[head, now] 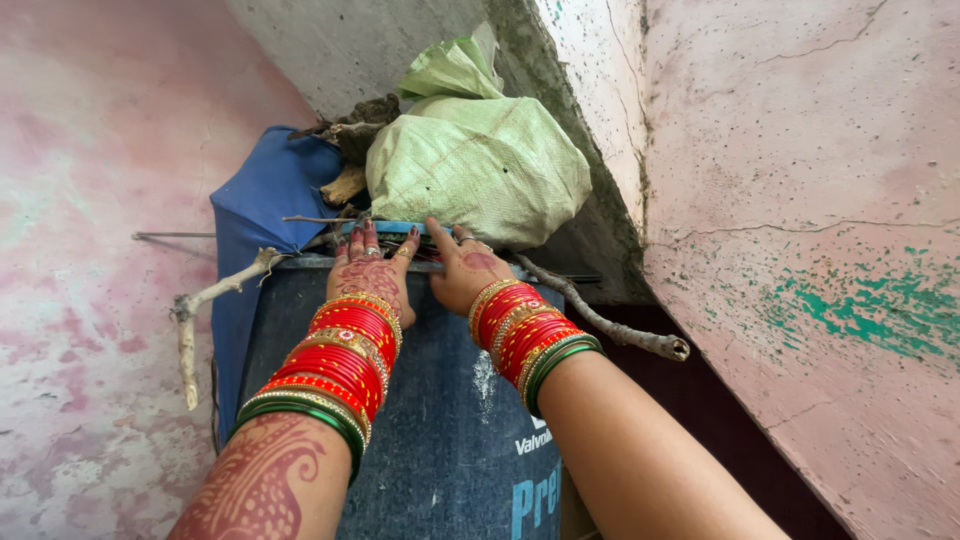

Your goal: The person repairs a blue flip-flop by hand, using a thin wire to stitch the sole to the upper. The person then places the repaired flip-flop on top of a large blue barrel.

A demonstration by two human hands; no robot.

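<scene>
Both my arms reach up to the top of a dark blue drum (440,420). My left hand (372,268), with henna patterns and red and green bangles on the wrist, rests its fingers over the drum's rim (300,262). My right hand (462,270), also bangled, grips the rim beside it, fingers tucked under the pale green woven sack (480,165) that sits on top. Whether the fingers hold something under the sack is hidden.
Dry sticks lie across the drum top: a pale one (205,300) juts left, a grey one (610,322) juts right. A blue cloth (262,200) hangs behind the drum. Pink plastered walls (800,200) close in on both sides, with a grey slanted slab (330,40) above.
</scene>
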